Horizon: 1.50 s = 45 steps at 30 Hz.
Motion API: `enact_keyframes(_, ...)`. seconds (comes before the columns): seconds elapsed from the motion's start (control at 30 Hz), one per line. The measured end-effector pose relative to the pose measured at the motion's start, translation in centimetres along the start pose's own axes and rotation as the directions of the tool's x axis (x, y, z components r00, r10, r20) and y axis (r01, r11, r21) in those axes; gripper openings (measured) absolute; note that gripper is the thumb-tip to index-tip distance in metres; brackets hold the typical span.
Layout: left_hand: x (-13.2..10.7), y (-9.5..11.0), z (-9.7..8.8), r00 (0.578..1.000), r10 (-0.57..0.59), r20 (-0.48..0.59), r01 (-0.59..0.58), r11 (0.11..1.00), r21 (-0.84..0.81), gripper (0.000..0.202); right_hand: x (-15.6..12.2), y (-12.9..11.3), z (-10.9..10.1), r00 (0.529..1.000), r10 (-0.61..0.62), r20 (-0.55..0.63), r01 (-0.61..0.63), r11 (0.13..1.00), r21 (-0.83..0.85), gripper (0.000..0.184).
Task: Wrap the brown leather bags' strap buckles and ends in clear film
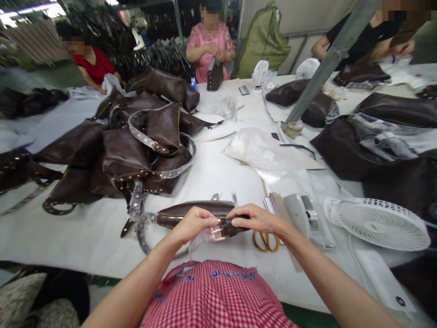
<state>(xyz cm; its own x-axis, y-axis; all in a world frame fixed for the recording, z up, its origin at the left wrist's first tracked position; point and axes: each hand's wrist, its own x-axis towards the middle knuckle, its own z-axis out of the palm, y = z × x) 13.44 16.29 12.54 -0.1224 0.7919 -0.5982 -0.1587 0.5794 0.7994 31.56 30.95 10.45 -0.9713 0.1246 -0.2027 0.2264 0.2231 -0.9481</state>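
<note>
A dark brown leather bag (191,212) lies flat on the white table (85,232) right in front of me. My left hand (193,223) is closed on clear plastic wrap (201,238) around the bag's metal buckle (216,233). My right hand (257,217) pinches the dark strap end (235,226) beside that buckle. The two hands almost touch over the bag's right end.
A heap of brown bags (136,150) with wrapped straps lies left of centre. Orange-handled scissors (266,241) and a white fan (382,223) sit to my right. Plastic sheets (256,150) lie mid-table. Three other people work along the far edge.
</note>
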Motion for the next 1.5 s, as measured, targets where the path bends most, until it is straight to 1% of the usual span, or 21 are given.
enact_keyframes(0.13, 0.2, 0.3, 0.6, 0.999, 0.004, 0.032, -0.005, 1.000, 0.030, 0.027, 0.1, -0.2, 0.1, 0.999, 0.012, -0.036, -0.010, 0.998, 0.056, 0.030)
enact_keyframes(0.23, 0.8, 0.2, 1.1, 0.999, 0.028, 0.020, -0.030, 0.996, 0.080, 0.024, 0.2, 0.0, 0.3, 0.996, 0.032, -0.080, -0.023, 0.994, 0.103, 0.024)
enact_keyframes(0.3, 1.2, 0.3, 1.3, 0.999, 0.046, 0.014, -0.047, 0.994, 0.103, 0.021, 0.3, 0.2, 0.4, 0.996, 0.032, -0.078, -0.019, 0.987, 0.158, 0.023)
enact_keyframes(0.37, 1.5, 0.7, 1.6, 0.997, 0.062, 0.042, -0.065, 0.995, 0.078, 0.021, 0.4, 0.4, 0.4, 0.997, 0.026, -0.068, -0.011, 0.977, 0.212, 0.024)
enact_keyframes(0.43, 1.7, 1.3, 1.9, 0.991, 0.080, 0.111, -0.081, 0.997, 0.003, 0.029, 0.4, 0.6, 0.3, 0.998, 0.023, -0.053, -0.009, 0.968, 0.252, 0.026)
enact_keyframes(0.53, 1.8, 2.2, 2.1, 0.967, 0.102, 0.235, -0.077, 0.991, -0.114, 0.049, 0.2, 0.6, 0.0, 1.000, -0.004, 0.010, 0.001, 0.959, 0.283, 0.031)
enact_keyframes(0.6, 1.8, 2.7, 1.9, 0.957, 0.098, 0.273, -0.062, 0.988, -0.140, 0.058, 0.1, 0.7, -0.3, 0.999, -0.028, 0.037, 0.016, 0.959, 0.282, 0.031)
enact_keyframes(0.67, 1.7, 3.1, 1.4, 0.954, 0.095, 0.285, -0.070, 0.993, -0.096, 0.059, 0.0, 0.8, -0.6, 1.000, -0.024, 0.008, 0.021, 0.959, 0.283, 0.031)
enact_keyframes(0.73, 1.4, 3.4, 0.6, 0.943, 0.065, 0.326, -0.086, 0.995, 0.048, 0.051, 0.0, 1.0, -0.8, 1.000, 0.002, -0.030, 0.007, 0.955, 0.297, 0.032)
enact_keyframes(0.8, 1.1, 3.5, -0.2, 0.913, -0.012, 0.409, -0.071, 0.980, 0.187, 0.041, 0.0, 1.0, -0.9, 0.999, 0.017, -0.035, -0.005, 0.947, 0.321, 0.031)
enact_keyframes(0.83, 0.9, 3.4, -0.4, 0.893, -0.056, 0.447, -0.045, 0.976, 0.212, 0.038, 0.0, 0.9, -0.9, 0.999, 0.017, -0.027, -0.007, 0.944, 0.329, 0.030)
enact_keyframes(0.9, 0.6, 3.1, -0.6, 0.867, -0.101, 0.488, 0.022, 0.986, 0.164, 0.034, 0.1, 0.7, -0.9, 1.000, 0.012, -0.016, -0.006, 0.944, 0.330, 0.031)
enact_keyframes(0.93, 0.5, 2.8, -0.5, 0.868, -0.100, 0.487, 0.048, 0.992, 0.117, 0.034, 0.1, 0.6, -0.9, 1.000, 0.016, -0.010, -0.012, 0.947, 0.320, 0.033)
enact_keyframes(1.0, 0.3, 2.2, -0.2, 0.886, -0.098, 0.454, 0.081, 0.995, 0.057, 0.032, 0.2, 0.5, -0.8, 0.999, 0.046, 0.006, -0.046, 0.958, 0.282, 0.033)
enact_keyframes(1.1, 0.2, 1.5, 0.3, 0.895, -0.115, 0.430, 0.107, 0.993, 0.043, 0.030, 0.1, 0.6, -0.8, 0.995, 0.086, 0.052, -0.096, 0.964, 0.249, 0.028)
enact_keyframes(1.27, 0.6, 1.3, 0.3, 0.878, -0.119, 0.464, 0.133, 0.991, 0.002, 0.028, 0.1, 1.4, -1.2, 0.993, 0.062, 0.096, -0.086, 0.959, 0.271, 0.025)
enact_keyframes(1.4, 0.8, 1.5, 0.2, 0.854, -0.168, 0.493, 0.172, 0.984, 0.038, 0.033, -0.1, 1.6, -1.4, 0.988, 0.020, 0.155, -0.061, 0.961, 0.269, 0.029)
enact_keyframes(1.43, 0.8, 1.6, 0.2, 0.855, -0.182, 0.486, 0.180, 0.982, 0.052, 0.034, -0.2, 1.5, -1.4, 0.988, 0.024, 0.153, -0.061, 0.969, 0.239, 0.030)
enact_keyframes(1.5, 0.7, 1.6, 0.2, 0.869, -0.202, 0.451, 0.194, 0.979, 0.066, 0.033, -0.7, 1.3, -1.4, 0.994, 0.055, 0.093, -0.063, 0.994, 0.084, 0.029)
